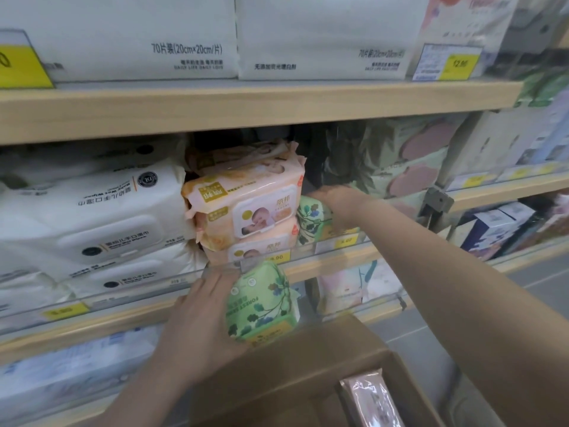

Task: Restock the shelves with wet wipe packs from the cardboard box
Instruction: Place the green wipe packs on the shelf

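Head view: I am seating one green wet wipe pack [312, 221] on the middle shelf [335, 260] beside the orange packs [246, 204], right hand [337, 201] gripping it, finger detail blurred. My left hand [200, 318] is holding a second green pack [261, 303], fingers curled behind it, above the cardboard box [292, 371]. Next, I judge, it needs lifting into the same gap.

Two bare forearms enter from the lower edge of the frame. The left hand [200, 318] and right hand [337, 200] carry no gloves, rings, or watch. Neither wrist nor forearm shows a sleeve or cuff.
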